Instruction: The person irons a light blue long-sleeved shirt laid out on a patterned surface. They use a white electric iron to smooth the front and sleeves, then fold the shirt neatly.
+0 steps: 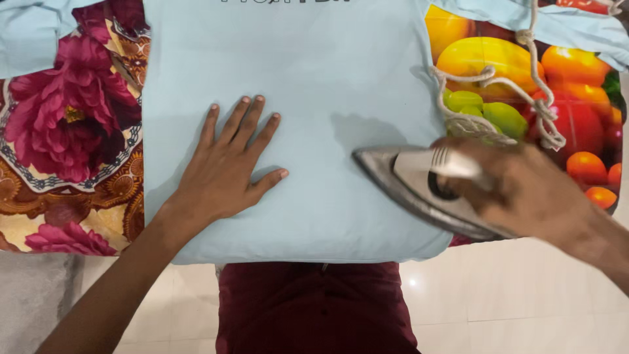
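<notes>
Head view: corded iron point(419, 190) on blue shirt point(314, 98), fruit-print cloth point(576, 85) beside.

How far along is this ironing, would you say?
Hard to judge, but it looks midway. The light blue garment already lies spread and mostly smooth on the patterned cloths. In hand: the left hand presses it flat while the right hand grips the iron on its lower right part, blurred with motion. Left, as it appears: the bunched sleeve and the tangled drawstring at upper right.
</notes>
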